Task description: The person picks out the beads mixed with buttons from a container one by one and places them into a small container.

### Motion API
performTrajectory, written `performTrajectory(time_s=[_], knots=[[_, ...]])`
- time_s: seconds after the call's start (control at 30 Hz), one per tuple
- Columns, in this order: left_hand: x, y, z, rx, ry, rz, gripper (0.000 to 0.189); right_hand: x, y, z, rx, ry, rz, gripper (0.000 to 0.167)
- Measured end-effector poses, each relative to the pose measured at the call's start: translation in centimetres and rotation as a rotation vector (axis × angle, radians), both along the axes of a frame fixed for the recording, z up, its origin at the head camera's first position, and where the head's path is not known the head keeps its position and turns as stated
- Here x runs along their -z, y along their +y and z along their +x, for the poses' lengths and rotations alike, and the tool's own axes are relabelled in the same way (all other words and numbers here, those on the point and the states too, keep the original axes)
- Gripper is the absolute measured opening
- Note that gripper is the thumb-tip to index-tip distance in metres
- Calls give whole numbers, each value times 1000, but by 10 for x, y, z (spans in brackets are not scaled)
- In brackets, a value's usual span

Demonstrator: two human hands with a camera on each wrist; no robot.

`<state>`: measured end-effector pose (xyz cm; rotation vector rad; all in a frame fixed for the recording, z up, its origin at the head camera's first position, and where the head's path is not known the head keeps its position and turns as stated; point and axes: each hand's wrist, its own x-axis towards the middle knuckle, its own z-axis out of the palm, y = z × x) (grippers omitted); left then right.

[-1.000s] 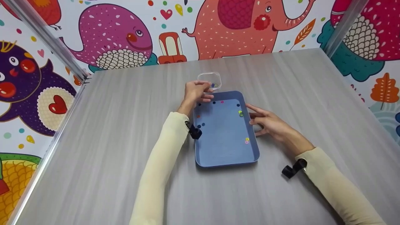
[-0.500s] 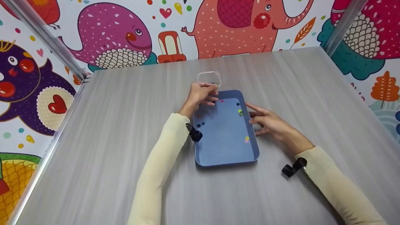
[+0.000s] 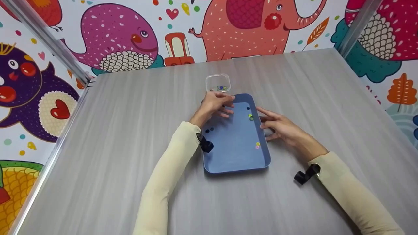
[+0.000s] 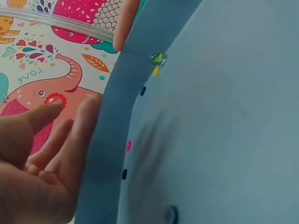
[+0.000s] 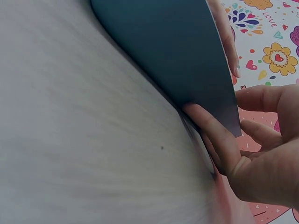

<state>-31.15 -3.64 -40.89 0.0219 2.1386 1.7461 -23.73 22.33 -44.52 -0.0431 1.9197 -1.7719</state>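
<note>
My left hand (image 3: 215, 103) is over the far left part of a blue tray (image 3: 235, 163), its fingers loosely extended. In the left wrist view, its thumb and fingers (image 4: 88, 116) stand apart with nothing visible between them. My right hand (image 3: 283, 129) rests against the tray's right wall, fingertips at the wall (image 5: 187, 60) and its lower edge. Small buttons lie in the tray: a dark one (image 3: 248, 108), a yellow one (image 3: 258, 144) and a pink one (image 3: 257, 147) among them. A green bead (image 4: 158, 59) lies near the wall. My left hand hides some far buttons.
Just beyond the tray stands a clear plastic box (image 3: 217, 75) with several small coloured pieces (image 3: 222, 88) inside. Both things are on a grey wood-grain table (image 3: 124, 130). Walls printed with cartoon animals (image 3: 248, 29) border the table at the back and sides.
My left hand has moved from the clear box rightward and nearer, over the tray, uncovering the pieces in the box. My right hand has stayed at the tray's right wall.
</note>
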Motion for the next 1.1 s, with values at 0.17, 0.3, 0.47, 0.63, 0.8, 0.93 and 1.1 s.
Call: performTrajectory(time_s=[0.17,0.3,0.47,0.63,0.8,0.93,1.1], knots=[[2,4,4,33,-6,-10,30,0,1,1,-6,4,-8,72],[3,8,6,67,-36,-19,31,0,1,0,-7,4,-9,73],[6,15,8,85,-96,-23,33,1,1,0,-5,-1,-14,73],[8,20,12,100,-122,-11,31,2,0,-1,-7,0,-15,73],[11,21,14,116,-130,-2,27,2,-1,-1,-5,0,-7,73],[13,22,15,138,-139,-15,25,2,-1,-1,2,-6,-2,73],[14,25,17,180,-161,-25,25,2,-1,-2,9,-13,1,73]])
